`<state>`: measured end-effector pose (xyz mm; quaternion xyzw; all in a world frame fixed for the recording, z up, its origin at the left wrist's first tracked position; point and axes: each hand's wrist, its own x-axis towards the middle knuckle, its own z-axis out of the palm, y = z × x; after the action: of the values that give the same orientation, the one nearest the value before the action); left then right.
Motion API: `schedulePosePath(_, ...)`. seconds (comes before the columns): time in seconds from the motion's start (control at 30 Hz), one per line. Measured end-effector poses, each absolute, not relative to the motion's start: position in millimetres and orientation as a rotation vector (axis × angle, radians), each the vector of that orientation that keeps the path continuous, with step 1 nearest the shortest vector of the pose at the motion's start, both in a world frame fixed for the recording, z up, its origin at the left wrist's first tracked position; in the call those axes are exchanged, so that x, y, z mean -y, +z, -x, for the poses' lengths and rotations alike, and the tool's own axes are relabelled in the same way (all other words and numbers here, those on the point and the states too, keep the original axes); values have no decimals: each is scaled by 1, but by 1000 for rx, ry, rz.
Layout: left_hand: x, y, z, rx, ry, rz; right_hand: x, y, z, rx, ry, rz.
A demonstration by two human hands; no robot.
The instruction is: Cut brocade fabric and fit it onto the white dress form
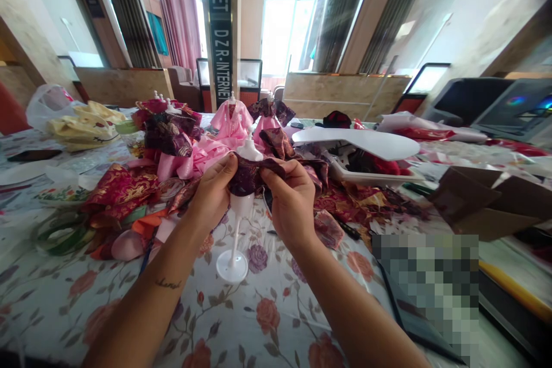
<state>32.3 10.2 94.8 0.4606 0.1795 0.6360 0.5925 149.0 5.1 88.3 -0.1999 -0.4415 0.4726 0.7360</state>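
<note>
A small white doll mannequin (241, 207) stands upright on its round base on the floral tablecloth (241, 322). A dark purple patterned cloth (250, 175) is wrapped across its chest. My left hand (213, 192) pinches the cloth's left side with closed fingers. On the cloth's right side, my right hand (291, 201) grips it with fingers curled. Both hands press the cloth against the mannequin's torso.
Behind stand dressed mannequins in pink (233, 121) and dark red (168, 132). Red and gold fabric scraps (121, 187) lie at left. A white board (357, 141) rests over a tray at right, with brown cardboard (478, 201) beyond. Yellow cloth (81, 123) sits far left.
</note>
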Motion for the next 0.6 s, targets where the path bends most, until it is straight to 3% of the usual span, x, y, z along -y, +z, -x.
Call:
schedulePosePath(0.3,-17,84,-34,-445,1364,-845,-8,91,-152,942,1362,428)
schedulePosePath(0.6,-22,78,-38,-488,1413,-843,-10,87,-151,1017,1302,422)
